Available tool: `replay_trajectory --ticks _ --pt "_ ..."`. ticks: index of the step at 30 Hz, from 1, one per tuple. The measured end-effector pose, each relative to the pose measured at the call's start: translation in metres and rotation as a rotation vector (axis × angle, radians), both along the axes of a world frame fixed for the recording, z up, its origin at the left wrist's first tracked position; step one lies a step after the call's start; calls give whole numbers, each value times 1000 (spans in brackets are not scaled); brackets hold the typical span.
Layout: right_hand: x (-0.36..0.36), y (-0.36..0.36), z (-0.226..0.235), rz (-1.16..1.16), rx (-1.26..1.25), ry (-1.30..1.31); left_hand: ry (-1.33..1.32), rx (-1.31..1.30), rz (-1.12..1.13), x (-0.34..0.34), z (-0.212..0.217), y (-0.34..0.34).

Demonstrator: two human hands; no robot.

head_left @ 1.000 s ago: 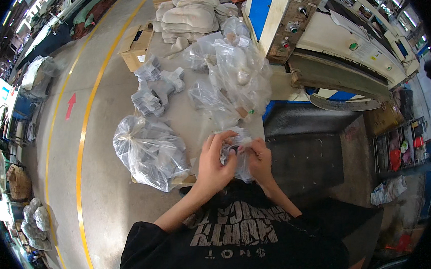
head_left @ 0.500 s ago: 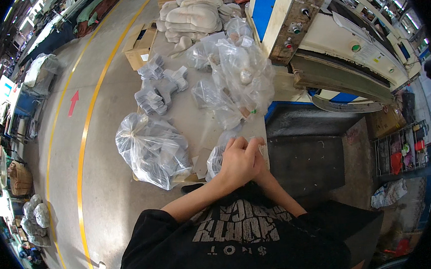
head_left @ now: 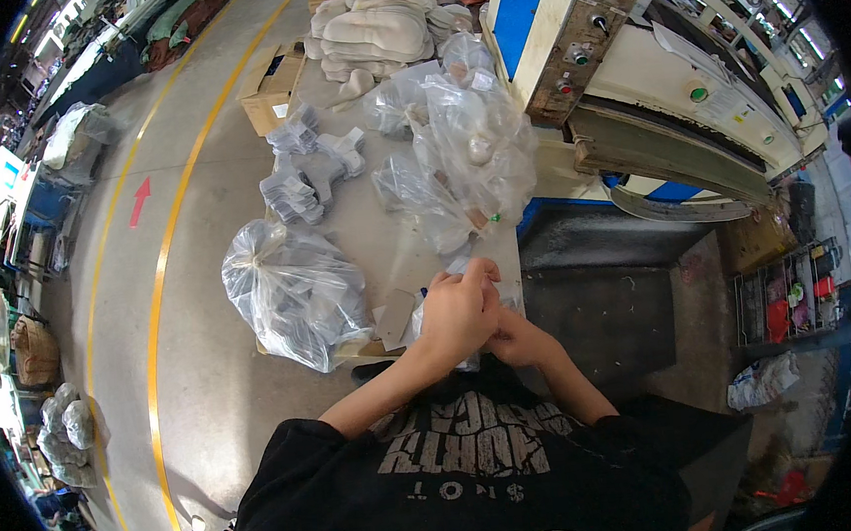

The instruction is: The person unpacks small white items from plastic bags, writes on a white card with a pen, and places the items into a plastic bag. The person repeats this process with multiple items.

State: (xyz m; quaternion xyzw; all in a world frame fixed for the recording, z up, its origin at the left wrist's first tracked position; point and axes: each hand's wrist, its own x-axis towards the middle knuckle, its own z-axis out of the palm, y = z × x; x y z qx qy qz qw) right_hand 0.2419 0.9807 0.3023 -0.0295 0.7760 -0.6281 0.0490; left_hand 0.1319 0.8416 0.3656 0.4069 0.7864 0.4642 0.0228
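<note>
At the near end of the table, my left hand (head_left: 456, 311) is closed, fingers curled, over a clear plastic bag (head_left: 469, 363) that shows only in part below and beside it. My right hand (head_left: 518, 340) meets it from the right and slightly lower, its fingers pinched together against the left hand. Both hands seem to grip the bag's gathered plastic; the exact grip is hidden. Left of them lies a small grey-brown card (head_left: 397, 319). A full, knotted clear bag of pale pieces (head_left: 300, 299) sits at the table's left edge.
Stacks of grey cut pieces (head_left: 292, 191), loose clear bags (head_left: 476, 144) and a pile of cream pads (head_left: 374, 27) lie farther up the table (head_left: 364, 235). An open carton (head_left: 273, 89) stands at its left. A large machine (head_left: 669, 81) stands right.
My hands have shifted slightly lower. The right hand has come out from behind the left and shows more. Less of the bag beneath them is visible, more of the card.
</note>
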Motion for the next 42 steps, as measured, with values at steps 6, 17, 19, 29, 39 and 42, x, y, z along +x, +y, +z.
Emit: replay_trajectory --ticks 6,17,19,29,39,42 --pt "3 -2 26 74 310 210 -53 13 42 -2 -3 -2" --pt "-3 -26 8 -346 572 187 151 2 -13 -12 4 -14" --pt "-9 -21 1 -394 596 240 207 8 8 -11 3 -19" --pt "-34 -14 -6 -549 539 298 200 -22 14 -9 -23 -33" --pt "-42 -2 -55 -829 96 153 140 10 167 -28 -31 -44" --pt "-32 20 -53 -803 -146 -63 85 16 105 -37 -47 -40"
